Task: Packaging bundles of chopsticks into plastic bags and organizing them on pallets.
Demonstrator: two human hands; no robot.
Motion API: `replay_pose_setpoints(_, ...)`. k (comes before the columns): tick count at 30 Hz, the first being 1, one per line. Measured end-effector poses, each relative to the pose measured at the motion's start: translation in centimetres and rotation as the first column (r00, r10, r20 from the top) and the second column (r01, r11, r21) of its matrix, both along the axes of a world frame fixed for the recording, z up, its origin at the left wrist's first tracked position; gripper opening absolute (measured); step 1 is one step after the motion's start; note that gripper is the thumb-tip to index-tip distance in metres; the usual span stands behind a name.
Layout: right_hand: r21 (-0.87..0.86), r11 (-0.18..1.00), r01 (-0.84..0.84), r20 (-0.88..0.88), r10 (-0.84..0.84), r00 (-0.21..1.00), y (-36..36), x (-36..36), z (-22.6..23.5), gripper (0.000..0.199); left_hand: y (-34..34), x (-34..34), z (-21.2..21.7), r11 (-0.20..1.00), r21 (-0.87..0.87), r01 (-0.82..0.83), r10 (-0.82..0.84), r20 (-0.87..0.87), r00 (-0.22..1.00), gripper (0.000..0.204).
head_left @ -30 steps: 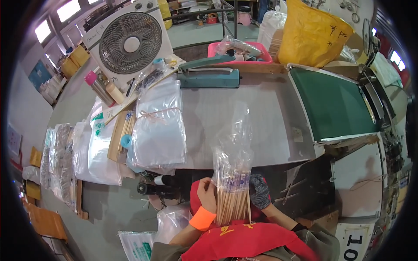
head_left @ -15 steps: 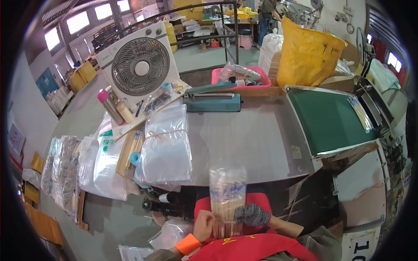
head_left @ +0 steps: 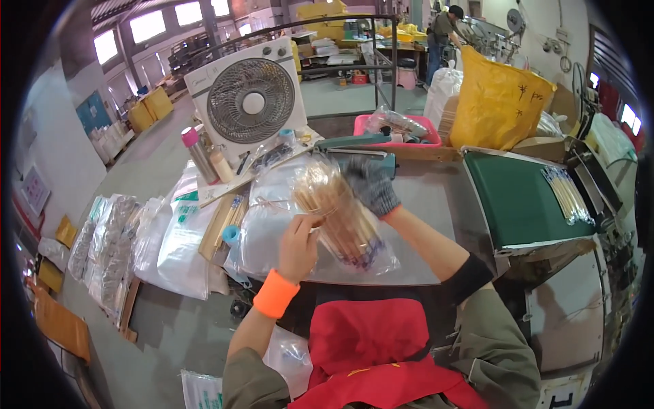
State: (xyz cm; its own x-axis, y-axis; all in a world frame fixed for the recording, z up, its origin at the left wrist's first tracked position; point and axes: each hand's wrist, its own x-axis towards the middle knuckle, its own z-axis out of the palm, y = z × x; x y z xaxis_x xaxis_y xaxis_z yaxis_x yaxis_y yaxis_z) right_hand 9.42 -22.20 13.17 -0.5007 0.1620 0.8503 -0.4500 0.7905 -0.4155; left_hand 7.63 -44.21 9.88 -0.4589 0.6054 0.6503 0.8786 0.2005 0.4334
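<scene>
A clear plastic bag of thin wooden sticks (head_left: 340, 225) is tilted over the near side of the worktable, its blue-marked end toward the lower right. My bare left hand (head_left: 300, 245), below an orange wristband, is closed with its fingertips pinching the bag's left edge. At the bag's upper right is my right hand (head_left: 373, 189) in a grey knit glove; motion smears its fingers, so their grip cannot be made out. Just beyond it stands a teal bag sealer (head_left: 388, 162), partly hidden by the glove. A stack of clear bags (head_left: 262, 228) lies beside my left hand.
A box fan (head_left: 252, 102), a pink-capped flask (head_left: 197, 153) and more bags (head_left: 184, 238) stand to the left. Behind are a pink basket (head_left: 426, 126) and a yellow sack (head_left: 501, 102). Stick packs (head_left: 567, 196) lie on a green belt (head_left: 507, 204) at right. Another person (head_left: 441, 41) works far back.
Both hands and the bag of sticks have risen from over my lap to above the table. The bag's blue-marked end has swung from the top to the lower right.
</scene>
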Motion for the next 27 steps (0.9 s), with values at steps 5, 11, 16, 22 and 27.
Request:
replay_pose_setpoints(5,-0.13,0.951,-0.282,0.347,0.31,0.885,-0.8,6.4,-2.0,0.017,1.0,-5.1,-3.0,0.994,0.098,-0.042,0.025,0.169,0.985,0.041)
replay_pose_setpoints(11,0.111,0.994,0.012,0.377,-0.053,0.925,2.9,6.0,-3.2,0.023,6.7,-9.8,-7.3,0.997,-0.022,-0.071,0.075,0.247,0.966,0.036)
replay_pose_setpoints(16,0.118,0.988,0.097,0.623,-0.15,0.768,4.6,-0.3,-10.0,0.04,9.6,-18.4,-12.3,0.917,-0.329,-0.227,0.314,0.243,0.918,0.039)
replay_pose_setpoints(22,0.243,0.965,0.103,0.597,-0.232,0.768,7.6,-8.9,-12.6,0.056,12.6,-19.7,-10.7,0.919,-0.363,0.157,0.089,0.577,0.812,0.027)
replay_pose_setpoints(27,0.382,0.88,-0.283,0.903,-0.29,0.316,8.9,-11.1,-9.6,0.048,10.7,-18.2,-10.8,0.934,-0.259,0.248,-0.068,0.552,0.831,0.022)
